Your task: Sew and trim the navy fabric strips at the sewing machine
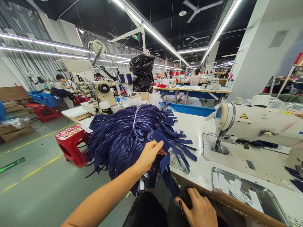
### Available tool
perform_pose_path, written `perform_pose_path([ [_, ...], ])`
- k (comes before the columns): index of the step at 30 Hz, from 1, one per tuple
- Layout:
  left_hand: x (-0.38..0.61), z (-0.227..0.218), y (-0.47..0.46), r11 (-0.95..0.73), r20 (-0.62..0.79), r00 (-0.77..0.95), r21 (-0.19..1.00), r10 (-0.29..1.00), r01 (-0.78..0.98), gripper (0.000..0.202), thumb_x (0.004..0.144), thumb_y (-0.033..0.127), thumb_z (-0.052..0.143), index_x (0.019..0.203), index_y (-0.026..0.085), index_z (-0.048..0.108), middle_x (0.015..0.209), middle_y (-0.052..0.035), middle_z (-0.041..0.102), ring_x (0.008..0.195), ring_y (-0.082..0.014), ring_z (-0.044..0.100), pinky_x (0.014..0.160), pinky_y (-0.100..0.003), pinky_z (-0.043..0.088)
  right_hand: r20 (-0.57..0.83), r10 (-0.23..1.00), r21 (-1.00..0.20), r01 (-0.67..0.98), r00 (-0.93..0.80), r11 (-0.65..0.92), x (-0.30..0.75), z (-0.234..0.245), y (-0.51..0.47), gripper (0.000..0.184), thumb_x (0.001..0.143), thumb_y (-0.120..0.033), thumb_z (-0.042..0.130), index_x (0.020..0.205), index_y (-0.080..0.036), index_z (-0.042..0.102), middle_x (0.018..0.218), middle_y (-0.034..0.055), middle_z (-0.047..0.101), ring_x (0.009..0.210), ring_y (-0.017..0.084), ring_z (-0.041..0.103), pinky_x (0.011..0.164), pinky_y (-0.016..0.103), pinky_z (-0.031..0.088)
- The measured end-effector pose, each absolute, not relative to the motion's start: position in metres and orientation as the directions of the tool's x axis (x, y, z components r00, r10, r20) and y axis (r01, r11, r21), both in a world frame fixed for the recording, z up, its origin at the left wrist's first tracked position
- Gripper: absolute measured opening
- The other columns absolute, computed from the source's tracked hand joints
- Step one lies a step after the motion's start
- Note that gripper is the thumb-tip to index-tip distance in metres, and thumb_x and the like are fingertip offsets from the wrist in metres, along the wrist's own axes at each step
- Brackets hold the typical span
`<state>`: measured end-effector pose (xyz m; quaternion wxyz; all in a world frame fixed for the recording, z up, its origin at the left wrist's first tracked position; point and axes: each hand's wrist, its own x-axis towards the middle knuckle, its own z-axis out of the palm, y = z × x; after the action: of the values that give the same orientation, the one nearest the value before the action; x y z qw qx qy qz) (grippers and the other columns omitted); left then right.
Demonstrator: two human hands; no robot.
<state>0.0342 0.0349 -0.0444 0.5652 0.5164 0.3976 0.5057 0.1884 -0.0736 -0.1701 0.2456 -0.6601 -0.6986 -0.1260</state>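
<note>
My left hand [150, 155] is closed, thumb against fingers, on a navy fabric strap [165, 162] at the table's near edge. The strap's folded ends stick out past the fingers, and a length hangs below the hand. Behind it lies a big bundle of navy straps [115, 135], bound with a pale tie [135, 118]. Lower right, below the table edge, my right hand [201, 208] is curled, its thumb near the hanging strap's lower end. A slim black object [181, 207] shows at that thumb; its kind is unclear, and the fingertips are partly hidden.
On the white table [189, 126] stands a sewing machine [255, 119] at right. A metal tray [267, 195] with white labels sits nearer. A red stool [71, 145] is at left; a black plastic bag [142, 74] hangs behind the bundle. Other people work farther back.
</note>
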Motion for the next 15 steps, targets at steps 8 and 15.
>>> perform_pose_path([
  [8,0.03,-0.043,0.033,-0.035,0.061,0.163,0.987,0.985,-0.158,0.035,0.063,0.047,0.067,0.057,0.014,0.055,0.052,0.0,0.061,0.053,-0.0123,0.055,0.061,-0.025,0.041,0.489,0.87,-0.284,0.955,0.064,0.089,0.186,-0.187,-0.074,0.054,0.083,-0.062,0.015,0.061,-0.022,0.044,0.052,-0.0005,0.056,0.048,0.019,0.056,0.048,0.028,0.037],
  [15,0.03,-0.044,0.034,-0.019,0.046,0.171,0.987,0.984,-0.159,0.034,0.062,0.046,0.068,0.056,0.014,0.055,0.052,0.0002,0.061,0.053,-0.012,0.055,0.06,-0.025,0.041,0.396,0.915,-0.554,0.814,0.074,0.174,0.189,-0.171,-0.065,0.048,0.08,-0.065,0.025,0.067,-0.023,0.045,0.058,-0.0019,0.054,0.051,0.016,0.053,0.047,0.025,0.037],
])
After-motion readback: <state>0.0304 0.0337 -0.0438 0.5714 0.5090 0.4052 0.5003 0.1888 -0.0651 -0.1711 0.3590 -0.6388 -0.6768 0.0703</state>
